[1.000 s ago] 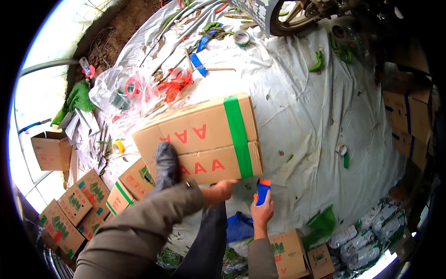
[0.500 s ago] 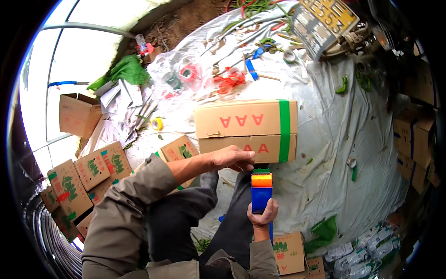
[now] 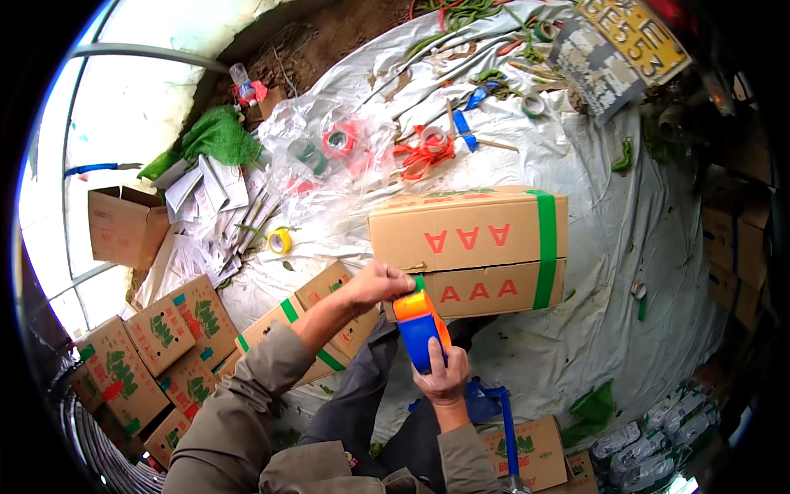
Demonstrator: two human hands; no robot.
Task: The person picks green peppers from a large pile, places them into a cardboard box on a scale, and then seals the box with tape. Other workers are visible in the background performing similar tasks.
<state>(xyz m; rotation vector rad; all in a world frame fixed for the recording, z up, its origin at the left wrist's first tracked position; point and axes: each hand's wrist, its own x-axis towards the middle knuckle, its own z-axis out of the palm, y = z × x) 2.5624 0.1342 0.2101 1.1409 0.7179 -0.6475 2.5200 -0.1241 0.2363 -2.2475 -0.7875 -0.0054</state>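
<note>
A cardboard carton (image 3: pixel 473 272) with red printed letters lies in front of me, a band of green tape (image 3: pixel 547 247) round its right end. My right hand (image 3: pixel 444 377) grips a blue and orange tape dispenser (image 3: pixel 418 329) near the carton's left front corner. At the dispenser's head, my left hand (image 3: pixel 380 284) has its fingers pinched together at the loose end of green packing tape (image 3: pixel 420 284). A short cord (image 3: pixel 414 267) pokes out at the seam between the carton's flaps, just beyond my left fingers.
Printed cartons (image 3: pixel 160 321) are stacked at the left, with taped ones (image 3: pixel 333 321) beside my leg. Tape rolls (image 3: pixel 339 140) and clear plastic lie beyond on the white sheet (image 3: pixel 617 329). A yellow plate (image 3: pixel 638 37) stands far right; bagged bottles (image 3: pixel 650 449) lie near right.
The dispenser has moved left along the carton and tilted, from near its right part to its left front corner. My left hand has come to the dispenser's head. The whole view has shifted.
</note>
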